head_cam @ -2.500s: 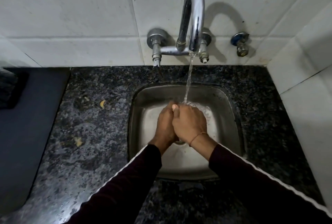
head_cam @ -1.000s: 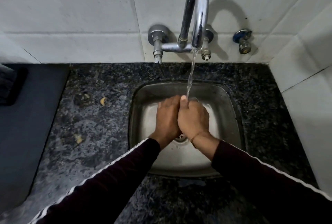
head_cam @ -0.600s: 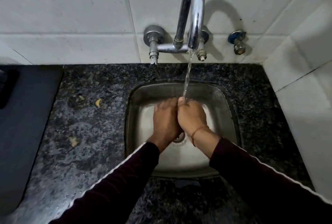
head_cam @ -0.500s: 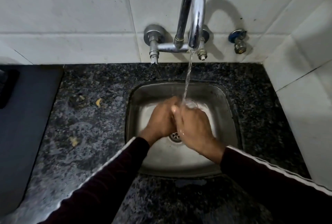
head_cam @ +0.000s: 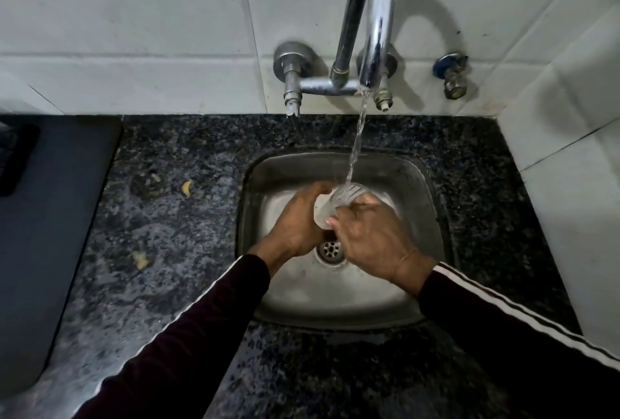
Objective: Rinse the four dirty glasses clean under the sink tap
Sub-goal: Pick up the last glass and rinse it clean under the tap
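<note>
Glass (head_cam: 330, 205) at frame centre, over the sink (head_cam: 426, 217), tilted, mouth under the water stream (head_cam: 357, 140) from the tap (head_cam: 370, 15). Left hand (head_cam: 295, 220) wrapped around its left side, right hand (head_cam: 372, 237) gripping from the right. Drain (head_cam: 330, 249) just below the hands. Speckled desk (head_cam: 167, 217) wet, yellow scraps (head_cam: 187, 187) left of the sink.
</note>
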